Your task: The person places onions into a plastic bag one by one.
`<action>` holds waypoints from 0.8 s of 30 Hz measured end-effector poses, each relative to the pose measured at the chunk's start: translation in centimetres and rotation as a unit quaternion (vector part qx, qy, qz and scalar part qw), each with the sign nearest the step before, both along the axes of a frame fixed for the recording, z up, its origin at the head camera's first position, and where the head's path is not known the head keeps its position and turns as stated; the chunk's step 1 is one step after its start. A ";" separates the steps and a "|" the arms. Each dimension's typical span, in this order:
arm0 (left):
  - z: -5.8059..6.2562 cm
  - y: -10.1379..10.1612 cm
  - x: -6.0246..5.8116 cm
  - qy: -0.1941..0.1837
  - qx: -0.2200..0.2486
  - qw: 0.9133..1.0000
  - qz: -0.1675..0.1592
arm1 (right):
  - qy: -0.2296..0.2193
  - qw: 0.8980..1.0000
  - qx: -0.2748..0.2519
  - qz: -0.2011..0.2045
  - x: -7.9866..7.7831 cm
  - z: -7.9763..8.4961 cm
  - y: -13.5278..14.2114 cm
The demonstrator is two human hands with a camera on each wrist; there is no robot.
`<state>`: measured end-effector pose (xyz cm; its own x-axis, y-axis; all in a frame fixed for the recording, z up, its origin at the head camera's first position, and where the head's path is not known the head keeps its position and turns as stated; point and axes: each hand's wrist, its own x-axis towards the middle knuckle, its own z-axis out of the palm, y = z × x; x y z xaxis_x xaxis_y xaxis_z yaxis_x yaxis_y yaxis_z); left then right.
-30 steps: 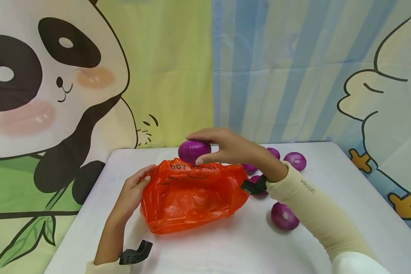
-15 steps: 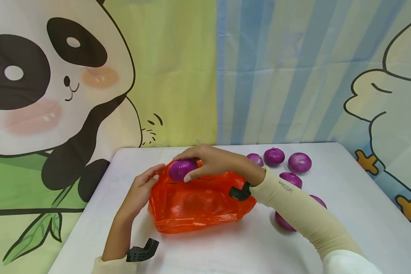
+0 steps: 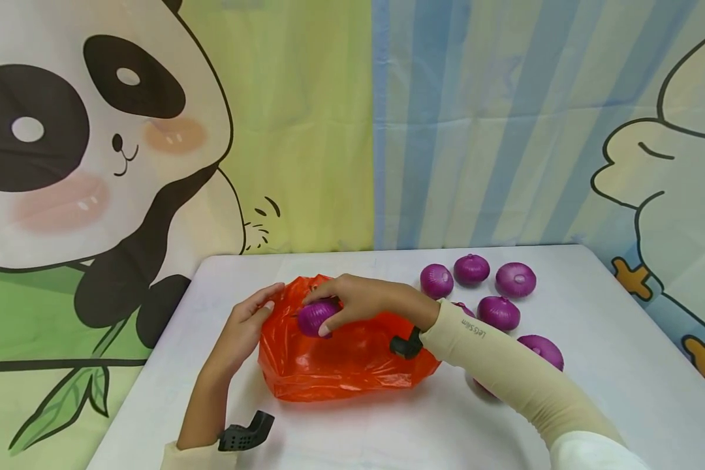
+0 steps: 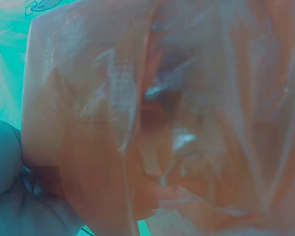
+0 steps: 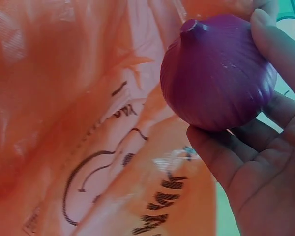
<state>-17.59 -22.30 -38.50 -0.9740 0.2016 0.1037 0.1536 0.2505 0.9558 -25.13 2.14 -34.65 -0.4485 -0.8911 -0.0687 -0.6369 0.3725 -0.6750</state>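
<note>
Purple onion (image 3: 316, 318) at the mouth of a red bag (image 3: 335, 378)

Head view: the right grip (image 3: 355, 299) curls round the onion; the left grip (image 3: 248, 321) pinches the bag's rim. Left wrist: the bag looks thin and limp, its contents too blurred to tell. Right wrist: the onion seems firm, light, slippery, best cupped at its widest

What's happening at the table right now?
A person's right hand holds a purple onion at the mouth of an open red bag. The left hand grips the bag's left edge. More purple onions lie on the white table beside the bag, some partly hidden behind the right sleeve.
</note>
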 end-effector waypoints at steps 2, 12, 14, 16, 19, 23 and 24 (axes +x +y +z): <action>0.0 0.1 0.0 0.001 0.000 1.000 -0.001 | -0.001 1.000 0.003 0.004 -0.1 -0.4 -0.1; 0.0 0.5 0.2 -0.006 -0.019 1.000 -0.001 | -0.013 1.000 0.027 0.004 -0.4 -2.5 0.1; 0.0 0.5 0.2 -0.005 -0.020 1.000 -0.001 | -0.010 0.999 0.036 0.007 -0.4 -2.9 0.2; 0.0 0.6 0.2 -0.005 -0.022 1.000 0.000 | -0.005 0.999 0.046 0.010 -0.4 -3.2 0.2; 0.0 0.6 0.2 -0.007 -0.024 1.000 0.002 | -0.003 0.999 0.051 0.012 -0.4 -3.5 0.4; 0.0 0.5 0.1 -0.007 -0.026 1.000 0.004 | -0.003 0.999 0.050 0.014 -0.3 -3.4 0.7; -0.1 0.5 0.1 -0.006 -0.027 1.000 0.005 | -0.003 0.999 0.051 0.012 -0.3 -3.3 0.8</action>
